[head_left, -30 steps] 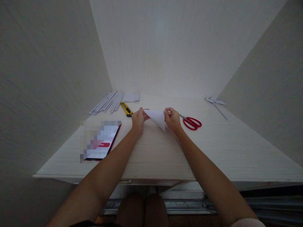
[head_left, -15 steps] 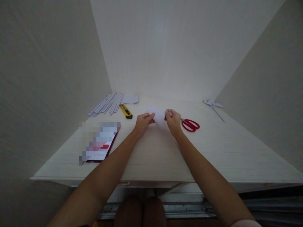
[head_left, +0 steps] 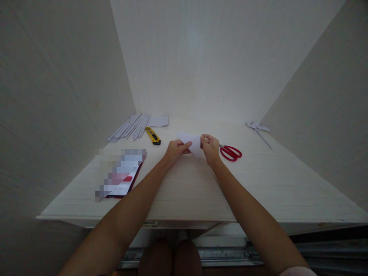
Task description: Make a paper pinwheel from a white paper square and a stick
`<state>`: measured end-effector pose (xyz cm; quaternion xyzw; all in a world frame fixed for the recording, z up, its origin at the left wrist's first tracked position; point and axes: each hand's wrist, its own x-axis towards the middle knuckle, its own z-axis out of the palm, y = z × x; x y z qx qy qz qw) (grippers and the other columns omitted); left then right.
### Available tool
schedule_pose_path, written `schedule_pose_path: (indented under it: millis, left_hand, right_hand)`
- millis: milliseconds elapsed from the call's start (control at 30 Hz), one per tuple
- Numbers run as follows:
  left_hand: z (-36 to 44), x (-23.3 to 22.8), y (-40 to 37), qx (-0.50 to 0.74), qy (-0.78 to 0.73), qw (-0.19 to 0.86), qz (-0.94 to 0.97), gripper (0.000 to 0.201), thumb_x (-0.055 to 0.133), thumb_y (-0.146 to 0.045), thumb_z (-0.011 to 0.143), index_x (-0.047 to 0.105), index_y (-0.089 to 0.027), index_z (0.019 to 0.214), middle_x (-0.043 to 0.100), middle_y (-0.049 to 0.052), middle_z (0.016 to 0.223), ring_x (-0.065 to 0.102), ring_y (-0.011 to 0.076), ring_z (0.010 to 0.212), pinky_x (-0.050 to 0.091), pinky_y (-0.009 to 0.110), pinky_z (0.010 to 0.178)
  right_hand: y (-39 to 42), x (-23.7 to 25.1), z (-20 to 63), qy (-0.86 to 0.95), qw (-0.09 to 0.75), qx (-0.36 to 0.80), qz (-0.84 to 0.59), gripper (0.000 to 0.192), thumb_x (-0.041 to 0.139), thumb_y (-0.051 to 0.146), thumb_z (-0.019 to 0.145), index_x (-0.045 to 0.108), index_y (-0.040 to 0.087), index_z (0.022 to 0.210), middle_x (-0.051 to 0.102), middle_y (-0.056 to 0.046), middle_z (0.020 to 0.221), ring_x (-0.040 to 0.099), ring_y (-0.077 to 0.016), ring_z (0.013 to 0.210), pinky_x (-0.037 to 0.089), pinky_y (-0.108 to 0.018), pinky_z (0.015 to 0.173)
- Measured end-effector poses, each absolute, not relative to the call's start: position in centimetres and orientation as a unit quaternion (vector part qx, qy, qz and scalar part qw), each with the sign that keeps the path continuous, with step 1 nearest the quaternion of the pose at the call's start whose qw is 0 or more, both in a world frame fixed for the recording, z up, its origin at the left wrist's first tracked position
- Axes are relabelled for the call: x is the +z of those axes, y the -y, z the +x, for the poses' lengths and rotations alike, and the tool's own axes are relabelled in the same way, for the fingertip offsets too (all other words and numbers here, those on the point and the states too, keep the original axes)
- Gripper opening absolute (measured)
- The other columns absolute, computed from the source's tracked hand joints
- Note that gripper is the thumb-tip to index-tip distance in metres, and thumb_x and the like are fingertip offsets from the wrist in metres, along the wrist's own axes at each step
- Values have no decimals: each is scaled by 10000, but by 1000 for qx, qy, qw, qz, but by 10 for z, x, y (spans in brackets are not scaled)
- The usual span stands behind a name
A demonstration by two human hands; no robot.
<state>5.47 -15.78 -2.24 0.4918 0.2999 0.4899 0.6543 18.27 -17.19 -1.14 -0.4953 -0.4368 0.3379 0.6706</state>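
A folded white paper triangle (head_left: 193, 142) is held between both of my hands above the pale wooden desk (head_left: 201, 184). My left hand (head_left: 176, 149) pinches its left side, thumb on top. My right hand (head_left: 210, 147) grips its right edge. The paper's lower point faces down toward the desk. Red-handled scissors (head_left: 230, 152) lie just right of my right hand. A yellow utility knife (head_left: 153, 135) lies to the left behind my left hand.
A bundle of rolled white paper sticks (head_left: 130, 126) and a small paper sheet (head_left: 158, 121) lie at the back left. A red-edged booklet (head_left: 122, 174) sits front left. A folded paper pinwheel (head_left: 258, 127) rests at the back right. Walls enclose the desk on three sides.
My left hand has slid rightward along the paper toward my right hand, and the triangle now looks narrower between them. The other items have not moved.
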Motion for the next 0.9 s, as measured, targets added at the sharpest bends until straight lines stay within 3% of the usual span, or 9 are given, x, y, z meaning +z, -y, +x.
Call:
schedule_pose_path:
  millis: [300, 467, 667, 900]
  left_hand:
    - [54, -23, 160, 479, -282, 643, 526, 256, 685, -288, 596, 643, -94, 757, 672, 87, 751, 622, 160, 692, 503, 322, 729]
    - [54, -23, 159, 474, -254, 649, 538, 301, 661, -296, 617, 625, -90, 835, 671, 92, 784, 620, 172, 734, 485, 338, 752]
    - [53, -15, 165, 486, -269, 634, 538, 346, 601, -353, 678, 533, -105, 909, 657, 85, 676, 625, 167, 580, 503, 303, 591]
    - [52, -11, 171, 472, -274, 590, 595, 259, 491, -406, 750, 413, -172, 829, 571, -15, 476, 539, 128, 367, 404, 211, 385]
  right_hand:
    - [179, -1, 181, 407, 675, 400, -467, 197, 575, 314, 587, 503, 149, 667, 464, 62, 475, 419, -56, 412, 385, -206, 456]
    - [181, 4, 179, 397, 679, 413, -460, 184, 579, 291, 602, 508, 149, 696, 522, 44, 511, 505, -77, 462, 446, -231, 518]
    - [181, 3, 175, 369, 690, 447, -434, 120, 577, 229, 643, 478, 160, 654, 539, 31, 508, 535, -89, 466, 492, -252, 534]
    - [184, 2, 173, 349, 698, 480, -401, 95, 544, 177, 682, 464, 162, 631, 555, 14, 544, 550, -89, 490, 514, -263, 587]
